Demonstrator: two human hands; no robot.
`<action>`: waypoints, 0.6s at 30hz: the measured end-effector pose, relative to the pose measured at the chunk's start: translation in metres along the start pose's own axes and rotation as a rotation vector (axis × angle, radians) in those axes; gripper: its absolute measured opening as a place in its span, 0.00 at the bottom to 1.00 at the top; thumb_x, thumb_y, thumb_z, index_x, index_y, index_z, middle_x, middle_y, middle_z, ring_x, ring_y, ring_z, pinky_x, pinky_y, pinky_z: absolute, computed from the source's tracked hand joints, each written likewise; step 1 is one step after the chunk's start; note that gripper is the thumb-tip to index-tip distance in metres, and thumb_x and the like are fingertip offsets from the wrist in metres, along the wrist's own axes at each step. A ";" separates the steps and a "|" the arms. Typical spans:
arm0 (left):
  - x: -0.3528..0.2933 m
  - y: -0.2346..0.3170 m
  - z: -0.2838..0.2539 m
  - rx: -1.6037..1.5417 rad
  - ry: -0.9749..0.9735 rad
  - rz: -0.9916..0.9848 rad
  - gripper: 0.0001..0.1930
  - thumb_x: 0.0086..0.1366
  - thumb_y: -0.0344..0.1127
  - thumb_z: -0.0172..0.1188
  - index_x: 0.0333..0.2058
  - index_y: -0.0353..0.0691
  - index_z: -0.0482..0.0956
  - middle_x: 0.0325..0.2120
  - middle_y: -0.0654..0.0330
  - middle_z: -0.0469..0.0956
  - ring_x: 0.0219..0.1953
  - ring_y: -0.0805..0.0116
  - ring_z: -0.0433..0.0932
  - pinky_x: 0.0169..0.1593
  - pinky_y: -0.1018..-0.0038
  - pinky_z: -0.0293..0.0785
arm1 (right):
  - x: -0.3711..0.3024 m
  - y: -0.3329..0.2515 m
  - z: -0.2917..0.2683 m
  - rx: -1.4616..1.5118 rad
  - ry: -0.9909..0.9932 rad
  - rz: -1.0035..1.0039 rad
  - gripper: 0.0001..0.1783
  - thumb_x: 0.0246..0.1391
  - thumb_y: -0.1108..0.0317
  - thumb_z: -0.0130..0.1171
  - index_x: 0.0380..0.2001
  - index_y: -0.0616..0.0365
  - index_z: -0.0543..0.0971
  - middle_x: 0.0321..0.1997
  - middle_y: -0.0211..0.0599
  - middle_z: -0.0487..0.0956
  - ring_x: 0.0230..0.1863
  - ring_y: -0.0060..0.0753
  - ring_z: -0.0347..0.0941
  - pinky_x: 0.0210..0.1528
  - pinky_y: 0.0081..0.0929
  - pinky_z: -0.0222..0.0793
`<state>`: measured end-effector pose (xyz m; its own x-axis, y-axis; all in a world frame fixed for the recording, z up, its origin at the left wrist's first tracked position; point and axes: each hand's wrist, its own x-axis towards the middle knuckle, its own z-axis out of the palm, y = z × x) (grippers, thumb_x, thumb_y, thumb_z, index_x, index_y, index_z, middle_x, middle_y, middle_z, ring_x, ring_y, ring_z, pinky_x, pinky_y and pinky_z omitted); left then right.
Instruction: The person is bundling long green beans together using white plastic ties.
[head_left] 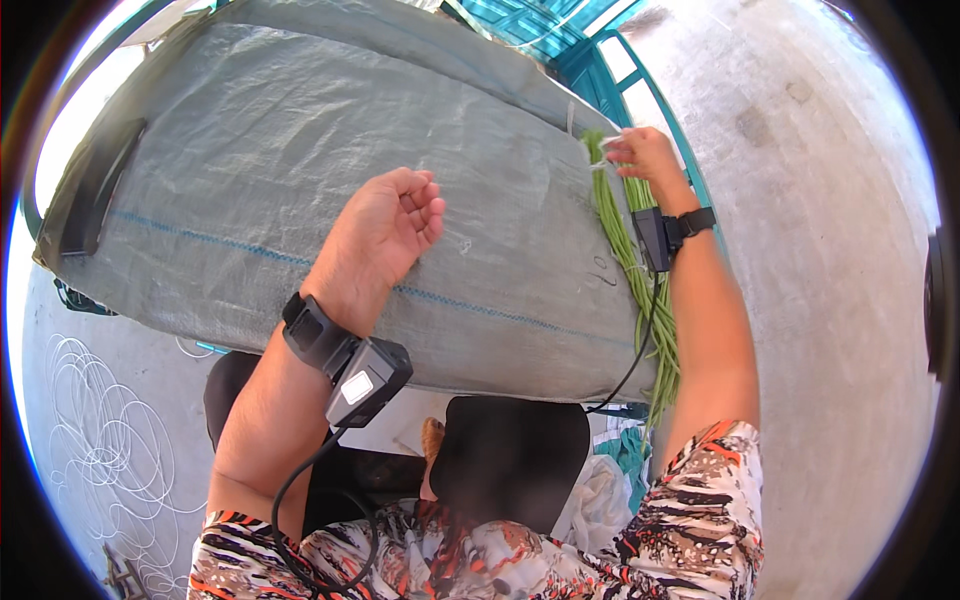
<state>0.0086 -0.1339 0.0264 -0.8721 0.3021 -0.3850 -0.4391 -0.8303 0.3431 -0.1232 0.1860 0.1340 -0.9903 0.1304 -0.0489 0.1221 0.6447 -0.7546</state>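
Note:
My left hand (pixel 400 217) is held over the grey woven sheet, palm turned up and fingers curled in loosely, with nothing visible in them. At the right edge of the sheet lies a long bundle of green yard-long beans (pixel 625 240), its far ends gathered together and its near ends hanging over the front edge. My right hand (pixel 643 157) is at the gathered far end, fingers pinched together by a thin white string (pixel 607 145) there. The fingertips partly hide the string.
The grey woven sheet (pixel 300 130) covers a broad work surface, with a dark flat object (pixel 103 188) at its left end. Teal metal frames (pixel 600 80) stand behind and right. Tangled white cord (pixel 110 430) lies on the floor at left. A black cable (pixel 640 340) runs from my right wrist device.

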 end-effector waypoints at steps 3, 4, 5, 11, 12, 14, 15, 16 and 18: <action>0.000 0.000 0.001 0.012 -0.011 -0.001 0.05 0.59 0.28 0.52 0.34 0.35 0.71 0.26 0.64 0.71 0.26 0.76 0.72 0.30 0.80 0.72 | 0.003 -0.017 0.000 0.262 0.127 -0.199 0.12 0.56 0.67 0.46 0.37 0.67 0.71 0.32 0.42 0.78 0.34 0.32 0.78 0.29 0.24 0.76; -0.001 0.000 0.001 0.017 -0.009 0.005 0.05 0.59 0.28 0.52 0.34 0.35 0.71 0.25 0.64 0.71 0.26 0.76 0.72 0.30 0.80 0.72 | 0.005 -0.021 -0.002 0.480 0.168 -0.298 0.12 0.57 0.68 0.46 0.37 0.68 0.70 0.32 0.43 0.78 0.35 0.33 0.78 0.30 0.25 0.76; -0.001 0.000 0.002 0.015 -0.010 0.006 0.05 0.59 0.28 0.52 0.34 0.35 0.71 0.25 0.64 0.71 0.26 0.76 0.72 0.30 0.80 0.72 | 0.001 -0.025 -0.003 0.529 0.040 -0.213 0.10 0.56 0.70 0.46 0.36 0.68 0.67 0.33 0.45 0.77 0.34 0.33 0.77 0.32 0.26 0.75; -0.003 -0.002 0.003 0.017 -0.010 0.008 0.05 0.58 0.28 0.52 0.35 0.35 0.71 0.25 0.64 0.71 0.26 0.76 0.72 0.30 0.80 0.72 | 0.009 -0.039 -0.024 0.095 0.516 -0.713 0.08 0.57 0.70 0.47 0.35 0.64 0.65 0.29 0.43 0.77 0.30 0.27 0.74 0.36 0.21 0.70; -0.002 -0.001 0.002 0.025 -0.012 0.009 0.05 0.59 0.28 0.52 0.35 0.35 0.71 0.25 0.64 0.71 0.26 0.76 0.72 0.30 0.80 0.72 | 0.009 -0.041 -0.031 -0.085 0.620 -0.806 0.08 0.57 0.70 0.47 0.35 0.64 0.65 0.29 0.41 0.77 0.31 0.26 0.74 0.37 0.20 0.68; -0.002 -0.002 0.001 0.033 -0.018 0.001 0.05 0.59 0.28 0.52 0.35 0.35 0.71 0.25 0.64 0.71 0.26 0.76 0.72 0.30 0.80 0.72 | 0.008 -0.040 -0.043 -0.047 0.614 -0.792 0.08 0.57 0.69 0.48 0.34 0.63 0.66 0.28 0.39 0.78 0.32 0.27 0.74 0.38 0.22 0.66; -0.002 -0.001 0.001 0.025 -0.009 0.003 0.05 0.59 0.28 0.52 0.35 0.35 0.71 0.25 0.64 0.71 0.26 0.76 0.72 0.30 0.80 0.72 | 0.007 -0.038 -0.048 -0.156 0.664 -0.793 0.08 0.57 0.69 0.48 0.34 0.62 0.67 0.28 0.38 0.78 0.32 0.29 0.74 0.38 0.24 0.67; -0.002 -0.001 0.001 0.017 0.000 0.007 0.05 0.59 0.28 0.51 0.35 0.35 0.71 0.25 0.64 0.71 0.26 0.76 0.72 0.30 0.80 0.72 | 0.006 -0.034 -0.055 -0.264 0.712 -0.793 0.07 0.56 0.68 0.48 0.33 0.62 0.67 0.28 0.38 0.78 0.31 0.30 0.74 0.38 0.27 0.67; -0.003 0.001 0.000 0.024 0.009 0.006 0.05 0.59 0.28 0.51 0.35 0.35 0.72 0.25 0.64 0.71 0.26 0.76 0.72 0.30 0.80 0.72 | 0.000 -0.015 -0.062 -0.345 0.757 -0.771 0.07 0.55 0.67 0.49 0.30 0.60 0.70 0.27 0.37 0.79 0.31 0.34 0.75 0.38 0.30 0.67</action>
<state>0.0104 -0.1357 0.0282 -0.8726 0.2932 -0.3906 -0.4392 -0.8207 0.3653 -0.1208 0.2233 0.1859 -0.5281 -0.0450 0.8480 -0.3752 0.9082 -0.1855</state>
